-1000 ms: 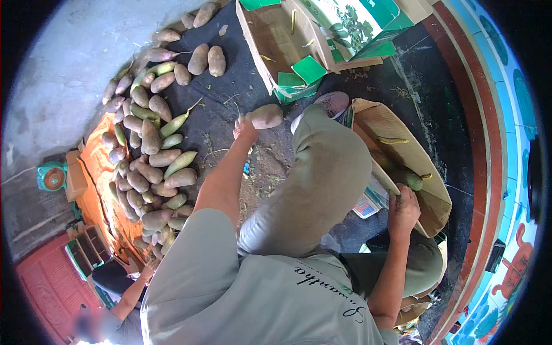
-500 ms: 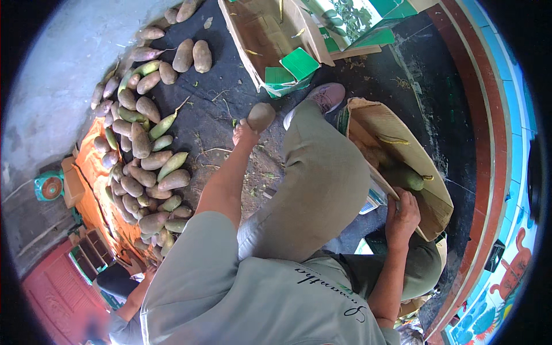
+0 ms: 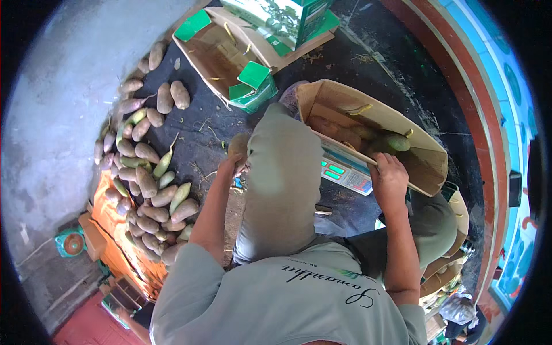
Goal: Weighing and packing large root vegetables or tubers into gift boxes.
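A brown oblong vegetable (image 3: 239,145) is in my left hand (image 3: 232,163), whose fingers are closed around its near end, beside my bent knee. My knee partly hides that hand and the vegetable. On the right, my right hand (image 3: 390,179) grips the near edge of an open cardboard box (image 3: 417,123). Inside the box lie several brown vegetables (image 3: 333,131) and a green one (image 3: 397,142) with a stem stub. Along the box's near side shows a scale (image 3: 347,173) with lit green displays.
A heap of brown and green oblong vegetables (image 3: 150,195) spreads over the dark ground sheet at left. Ahead stands an open green-trimmed carton (image 3: 208,54) with a few yellowish scraps, beside another green carton (image 3: 282,20). A wall (image 3: 75,115) borders the far left; an orange cloth (image 3: 108,224) lies near the heap.
My left hand has drawn back toward my knee with the vegetable. The view has turned right, and the scale's displays have come into sight beside the box. My right hand still grips the box.
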Demonstrator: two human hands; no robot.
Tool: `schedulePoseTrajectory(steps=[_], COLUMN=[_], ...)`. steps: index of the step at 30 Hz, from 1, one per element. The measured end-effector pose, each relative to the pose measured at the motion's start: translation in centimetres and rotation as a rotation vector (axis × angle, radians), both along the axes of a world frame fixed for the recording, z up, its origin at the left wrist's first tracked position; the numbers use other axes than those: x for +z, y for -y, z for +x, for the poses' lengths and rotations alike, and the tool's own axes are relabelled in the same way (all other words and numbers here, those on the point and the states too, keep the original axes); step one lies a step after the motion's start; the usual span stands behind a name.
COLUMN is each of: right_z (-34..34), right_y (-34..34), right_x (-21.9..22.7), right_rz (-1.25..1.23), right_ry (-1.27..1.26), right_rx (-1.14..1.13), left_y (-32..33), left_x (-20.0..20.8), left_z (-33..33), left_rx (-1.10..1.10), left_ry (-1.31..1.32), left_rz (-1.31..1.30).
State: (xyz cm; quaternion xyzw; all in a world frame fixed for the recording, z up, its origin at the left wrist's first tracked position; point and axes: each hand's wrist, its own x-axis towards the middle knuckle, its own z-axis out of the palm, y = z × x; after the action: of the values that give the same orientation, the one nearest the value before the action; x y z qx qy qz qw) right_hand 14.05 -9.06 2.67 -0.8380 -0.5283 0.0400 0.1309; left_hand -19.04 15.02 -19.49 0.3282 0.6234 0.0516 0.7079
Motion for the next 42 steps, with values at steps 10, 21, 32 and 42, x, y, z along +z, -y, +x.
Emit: schedulePoseTrajectory(steps=[10,21,32,42], right_z=[-0.3,-0.1,-0.1,0.0], right_y=[0.6,1.2,1.2,1.0], right_x=[-1.2,-2.7,-3.1,-3.2], right_rz=[0.031,0.160,0.136,0.144], right_ry=[0.086,0.151,0.180,0.197], right_rx=[0.001,0.007,0.026,0.035], left_y=[-0.1,4.6,8.8,9.6], left_x=[20.2,35.0,24.5,23.3], left_z=[-1.3,13.5,25.2,24.3], left_rx=[0.116,-0.412,-0.988,-0.904], left_ry=[0.093,0.095,0.025,0.188], left_rz=[0.737,1.413,1.269,1.471])
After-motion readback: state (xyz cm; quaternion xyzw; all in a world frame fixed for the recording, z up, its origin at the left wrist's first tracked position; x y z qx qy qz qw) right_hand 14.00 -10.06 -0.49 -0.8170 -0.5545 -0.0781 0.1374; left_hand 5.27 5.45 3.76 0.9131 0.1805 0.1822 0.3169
